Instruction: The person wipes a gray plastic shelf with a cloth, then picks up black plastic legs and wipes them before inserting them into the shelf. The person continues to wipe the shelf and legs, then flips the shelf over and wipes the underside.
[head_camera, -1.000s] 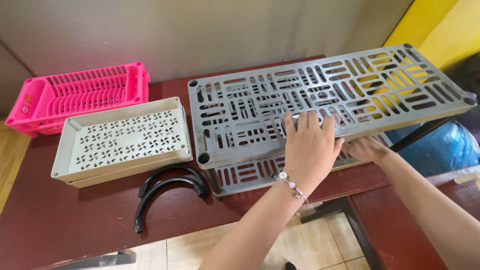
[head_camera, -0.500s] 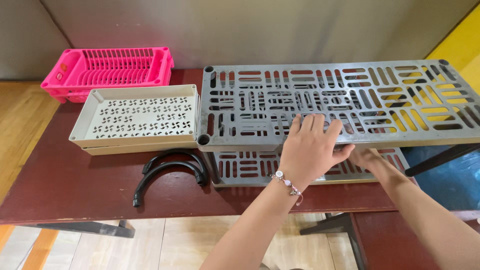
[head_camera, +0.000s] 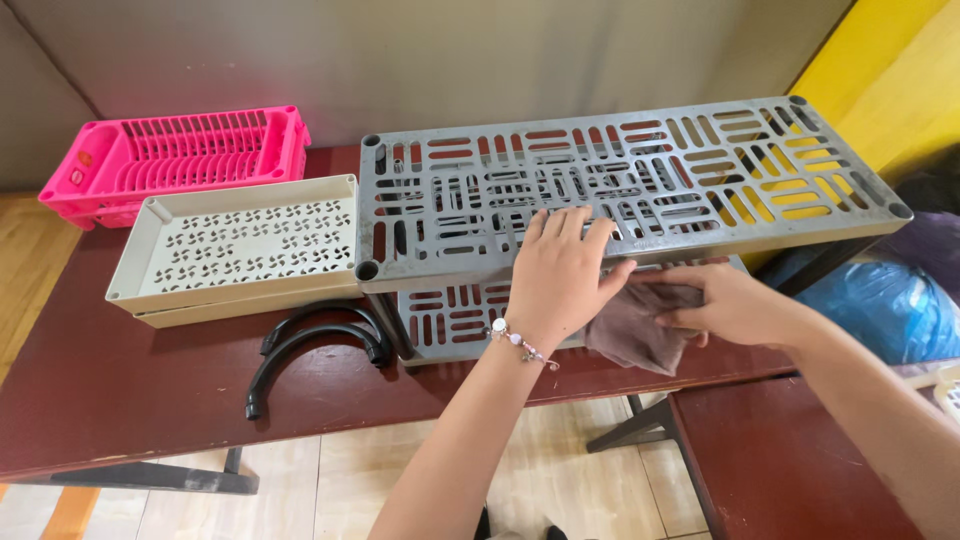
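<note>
A grey slotted plastic shelf panel lies across the dark red table, resting above a second grey slotted panel. My left hand, with a beaded bracelet on the wrist, presses flat on the top panel's front edge, fingers spread. Just to its right, my right hand grips a brownish-grey cloth at the front edge of the lower panel, below the top one.
A beige perforated tray sits left of the panels, with a pink dish rack behind it. Two black curved plastic pieces lie near the table's front. A blue bag and a lower red surface are at right.
My right hand has come out from under the top panel toward me, and the cloth in it now shows. My left hand stays pressed on the top panel.
</note>
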